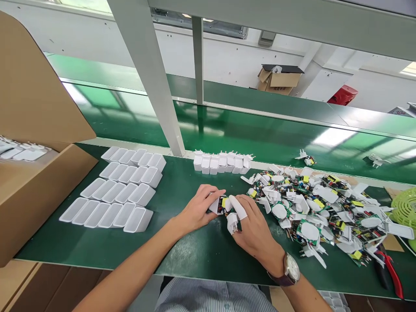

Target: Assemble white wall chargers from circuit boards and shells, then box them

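Left hand [199,207] partly hides white casing [215,205]; right hand [255,229], circuit board [225,203].

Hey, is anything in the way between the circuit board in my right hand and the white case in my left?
Nothing visible: the circuit board in your right hand sits right at the white case in your left hand.
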A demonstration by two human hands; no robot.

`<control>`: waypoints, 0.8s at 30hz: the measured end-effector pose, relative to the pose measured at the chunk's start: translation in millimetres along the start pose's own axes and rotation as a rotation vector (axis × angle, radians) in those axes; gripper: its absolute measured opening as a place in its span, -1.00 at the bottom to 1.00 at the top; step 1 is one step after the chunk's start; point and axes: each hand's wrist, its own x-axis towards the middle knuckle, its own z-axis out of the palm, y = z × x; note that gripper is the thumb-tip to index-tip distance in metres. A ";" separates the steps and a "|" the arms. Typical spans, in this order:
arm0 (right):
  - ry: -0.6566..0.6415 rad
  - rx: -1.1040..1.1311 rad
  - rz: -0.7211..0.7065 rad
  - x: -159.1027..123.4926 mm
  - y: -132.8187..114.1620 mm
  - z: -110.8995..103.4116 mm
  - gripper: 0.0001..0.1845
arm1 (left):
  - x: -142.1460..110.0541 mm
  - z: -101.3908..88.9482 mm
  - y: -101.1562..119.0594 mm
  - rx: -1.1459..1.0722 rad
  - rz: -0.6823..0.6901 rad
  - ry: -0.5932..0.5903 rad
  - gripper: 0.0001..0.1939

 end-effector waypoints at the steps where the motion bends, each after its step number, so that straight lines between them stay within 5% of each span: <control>1: 0.003 -0.001 -0.002 0.9 -0.1 -0.4 -0.26 | 0.0 0.5 -0.3 0.002 0.001 0.001 -0.33; 24: -0.029 0.032 0.016 10.1 -0.8 -5.1 -0.30 | -0.8 3.4 -1.3 -0.060 -0.042 0.002 -0.38</control>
